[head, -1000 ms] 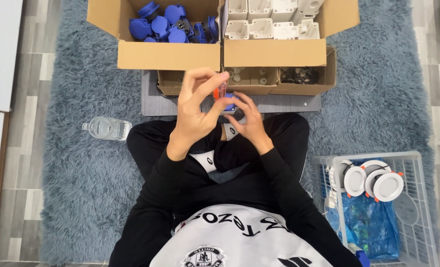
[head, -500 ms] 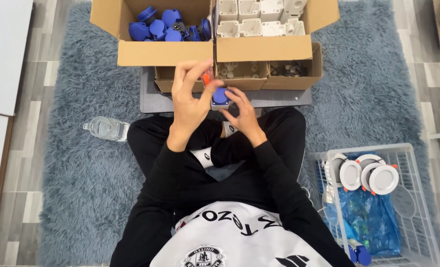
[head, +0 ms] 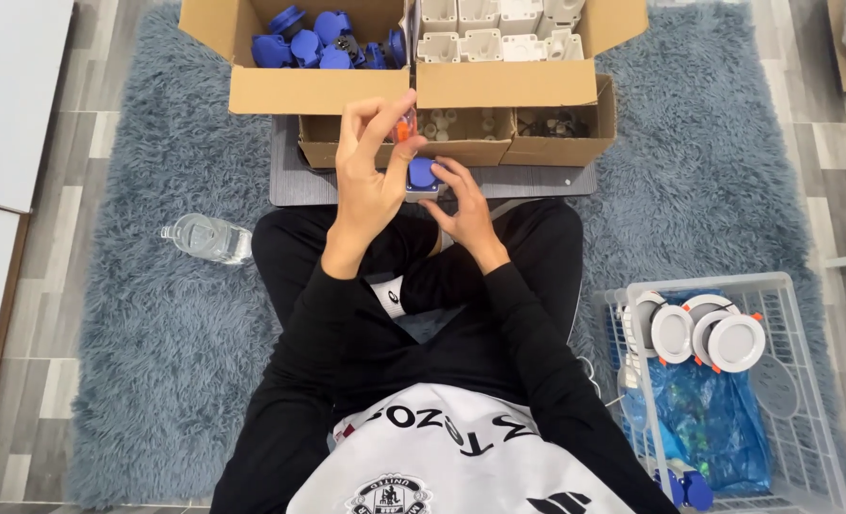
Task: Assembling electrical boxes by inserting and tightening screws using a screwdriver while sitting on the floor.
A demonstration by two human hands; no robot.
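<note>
Sitting cross-legged on a shaggy grey-blue rug (head: 147,314), the person works just above a low grey board (head: 290,181) in front of the knees. Left hand (head: 371,176) raised; its fingers (head: 385,119) pinch a small orange tool (head: 404,124), narrow grip, tip pointing down. Right hand (head: 466,205) lower, fingers curled around a blue-and-white socket part (head: 422,177), holding it from the side and beneath. Tool sits directly above the part, close to it; contact cannot be told.

Judgement on doing this step well: keep the part steady against the right palm, blue face up, so the tool comes down square rather than at a slant. The pinch on the tool looks light; a slip would send it sideways toward the right thumb. Bracing the left wrist would help.

Around: open cardboard box of blue parts (head: 318,48) far left, box of white housings (head: 499,33) beside it, two smaller cartons (head: 461,133) of small pieces in front. Clear water bottle (head: 204,238) lies on the rug to the left. White wire basket (head: 804,381) at right holds round white lamps (head: 708,333) and a blue bag (head: 708,419).
</note>
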